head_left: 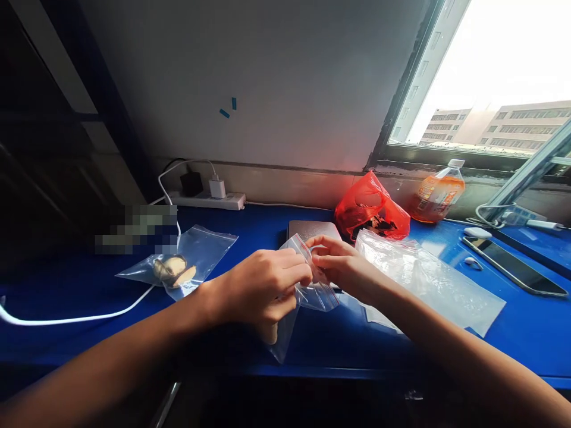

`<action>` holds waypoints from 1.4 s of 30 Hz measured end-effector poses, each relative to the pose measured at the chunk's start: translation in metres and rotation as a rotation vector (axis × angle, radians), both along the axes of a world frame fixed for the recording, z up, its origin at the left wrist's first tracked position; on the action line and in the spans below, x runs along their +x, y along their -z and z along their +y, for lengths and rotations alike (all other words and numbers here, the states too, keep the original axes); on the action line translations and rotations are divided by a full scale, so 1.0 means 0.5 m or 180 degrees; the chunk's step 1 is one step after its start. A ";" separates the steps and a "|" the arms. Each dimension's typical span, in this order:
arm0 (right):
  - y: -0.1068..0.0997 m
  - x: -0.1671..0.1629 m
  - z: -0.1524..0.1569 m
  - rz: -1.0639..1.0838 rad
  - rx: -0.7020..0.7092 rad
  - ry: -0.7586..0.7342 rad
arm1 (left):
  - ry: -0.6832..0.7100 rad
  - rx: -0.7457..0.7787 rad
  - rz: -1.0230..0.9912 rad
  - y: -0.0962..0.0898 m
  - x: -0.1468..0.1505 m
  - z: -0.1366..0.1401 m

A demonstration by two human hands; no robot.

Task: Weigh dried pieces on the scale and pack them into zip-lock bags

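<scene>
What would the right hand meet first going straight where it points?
The clear zip bag at its fingertips, then probably the left hand; one view leaves depth unclear.

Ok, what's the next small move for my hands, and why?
Probably run the right hand along the red-lined edge of the zip bag, pressing it shut while the left hand steadies: both hands are on it, and a tan piece seems to be inside. Whether it's sealed is unclear.
</scene>
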State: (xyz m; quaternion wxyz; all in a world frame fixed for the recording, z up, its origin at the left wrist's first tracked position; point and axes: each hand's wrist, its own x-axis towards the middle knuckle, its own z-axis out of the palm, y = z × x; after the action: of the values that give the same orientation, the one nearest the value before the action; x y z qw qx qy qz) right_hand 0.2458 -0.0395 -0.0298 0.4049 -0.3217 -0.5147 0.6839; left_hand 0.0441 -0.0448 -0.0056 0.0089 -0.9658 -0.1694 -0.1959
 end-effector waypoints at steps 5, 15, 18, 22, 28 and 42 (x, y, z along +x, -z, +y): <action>0.001 -0.003 -0.003 0.0142 -0.0078 -0.0014 | 0.0103 -0.0145 0.0047 -0.004 0.000 -0.005; 0.003 -0.012 -0.013 0.0408 0.0279 0.0168 | -0.0697 -0.1843 -0.0637 -0.029 0.011 -0.015; 0.004 -0.019 -0.022 0.0477 0.0209 0.0098 | -0.0753 -0.1815 -0.0835 -0.016 0.020 -0.018; 0.012 -0.023 -0.028 0.0417 0.0346 0.0098 | -0.0550 -0.1433 -0.0982 0.007 0.021 -0.013; 0.014 -0.020 -0.031 0.0298 0.0531 -0.0088 | -0.0471 -0.1403 -0.1117 0.018 0.019 -0.011; 0.003 -0.017 -0.032 0.0629 0.0180 -0.0074 | -0.0301 -0.1229 -0.1137 0.017 0.016 -0.008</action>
State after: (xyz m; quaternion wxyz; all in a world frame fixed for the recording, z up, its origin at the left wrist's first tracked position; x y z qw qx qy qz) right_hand 0.2376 -0.0555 -0.0314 0.4546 -0.2352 -0.4951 0.7021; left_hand 0.0519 -0.0490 -0.0143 -0.1964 -0.8908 -0.2474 -0.3267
